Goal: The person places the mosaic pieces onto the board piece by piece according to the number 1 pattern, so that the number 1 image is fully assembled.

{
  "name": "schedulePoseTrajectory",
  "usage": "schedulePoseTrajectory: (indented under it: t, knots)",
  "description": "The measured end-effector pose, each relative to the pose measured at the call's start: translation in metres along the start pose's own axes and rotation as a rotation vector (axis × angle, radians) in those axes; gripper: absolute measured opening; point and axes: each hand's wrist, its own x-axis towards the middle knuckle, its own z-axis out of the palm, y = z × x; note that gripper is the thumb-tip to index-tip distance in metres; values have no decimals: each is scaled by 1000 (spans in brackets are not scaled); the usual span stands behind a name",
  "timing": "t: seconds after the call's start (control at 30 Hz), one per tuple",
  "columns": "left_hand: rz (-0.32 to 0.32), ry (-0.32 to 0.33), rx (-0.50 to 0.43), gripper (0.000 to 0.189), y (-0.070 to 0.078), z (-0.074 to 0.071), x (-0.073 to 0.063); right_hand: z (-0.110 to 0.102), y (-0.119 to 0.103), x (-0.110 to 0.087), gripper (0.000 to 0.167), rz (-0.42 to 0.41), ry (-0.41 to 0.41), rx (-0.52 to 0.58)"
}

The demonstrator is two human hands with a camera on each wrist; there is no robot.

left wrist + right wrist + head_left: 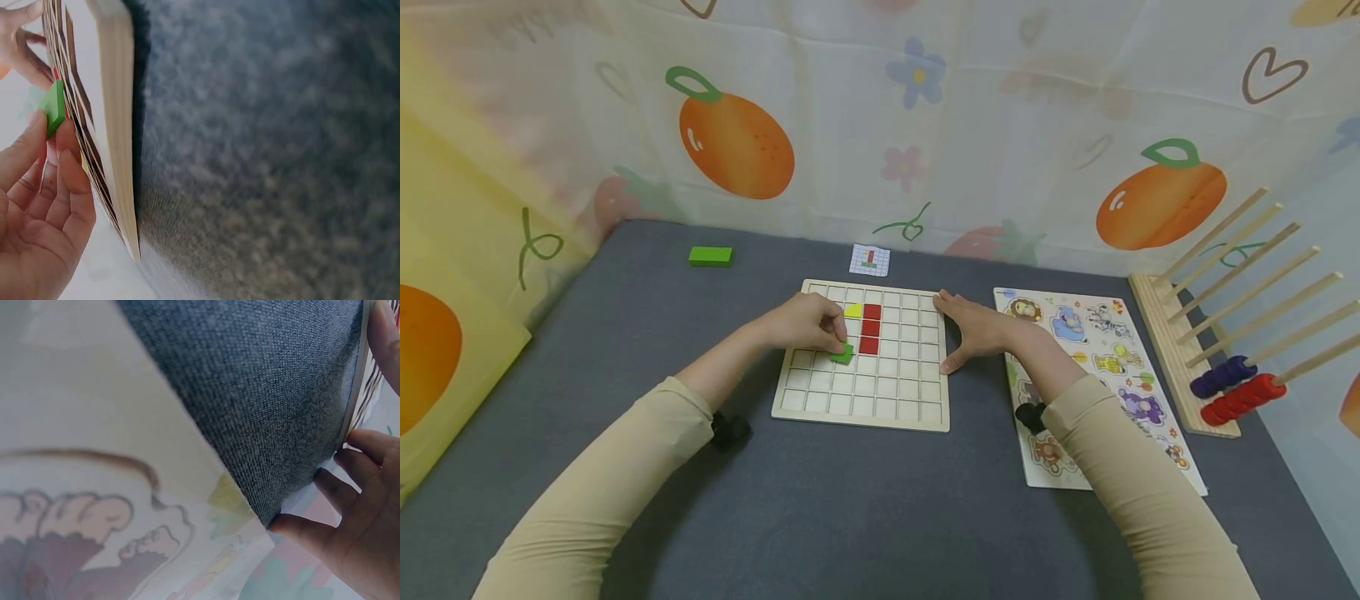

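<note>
Pinching a thin, bright-green square tile (pixel 842 356) with the left hand (pixel 808 323), near the centre of the head frame, over a pale wooden grid board (pixel 865 408), lower than a small yellow tile (pixel 853 310) and just lower left of a column of red square tiles (pixel 870 328). Touching the board's right edge with the right hand (pixel 981 327), thumb and fingers spread apart.

We lose details around the board (pixel 862 407)
The left hand (pixel 805 323) hides part of it; right of it, the right sleeve (pixel 1120 442) covers some of the puzzle (pixel 1101 346); beyond it, fine detail on a card (pixel 869 260) is too small.
</note>
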Motion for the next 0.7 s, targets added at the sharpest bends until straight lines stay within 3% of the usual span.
schedulePoseTrajectory:
  t: [0.7]
  knots:
    - [19,-11,56,13,6,11,2,-1,0,1,118,-4,-4,2]
